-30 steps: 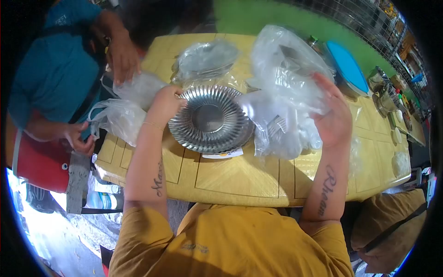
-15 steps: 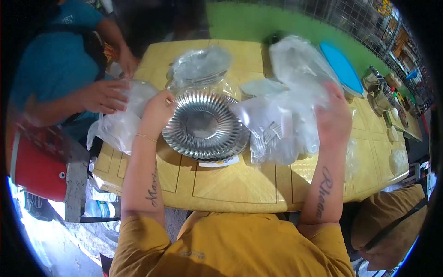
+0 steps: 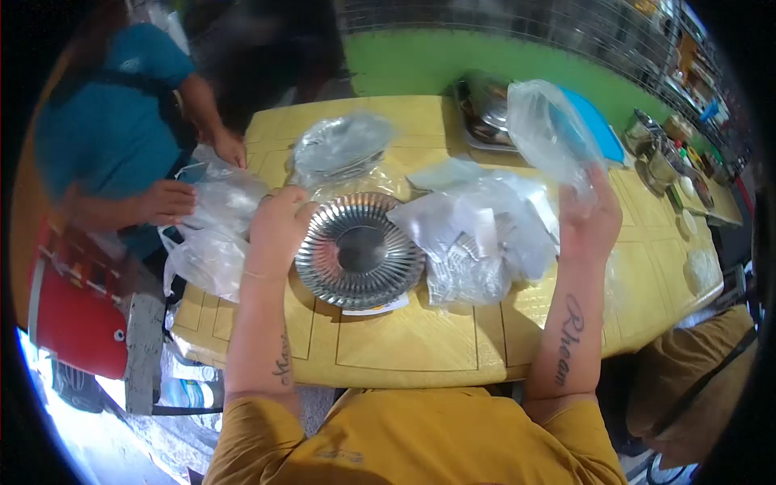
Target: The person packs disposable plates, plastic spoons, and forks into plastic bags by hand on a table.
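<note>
My right hand (image 3: pixel 588 206) is closed on the bottom end of a clear plastic bag (image 3: pixel 550 129), which stands up above the table. At the left rim of a round silver foil plate with a fluted edge (image 3: pixel 360 250), my left hand (image 3: pixel 279 226) has its fingers curled; whether they grip anything is hidden. A white label or card shows from under the plate's near edge. Between my hands lies a crumpled clear plastic packet (image 3: pixel 477 250) with silvery, ribbed contents. Behind the plate sits another plastic-wrapped stack of silver plates (image 3: pixel 339 145).
A co-worker in a teal shirt (image 3: pixel 121 121) stands at left, hands by white plastic bags (image 3: pixel 214 218). At the back right are a tray with a clear lid (image 3: pixel 485 113) and a blue lid (image 3: pixel 598 125). Metal pots (image 3: pixel 663 166) stand farther right. A red cooler (image 3: pixel 81 315) is at left.
My right hand has lifted the clear bag away from the packet, and it now stands upright. My left hand stays by the plate. The co-worker's near hand has drawn back left.
</note>
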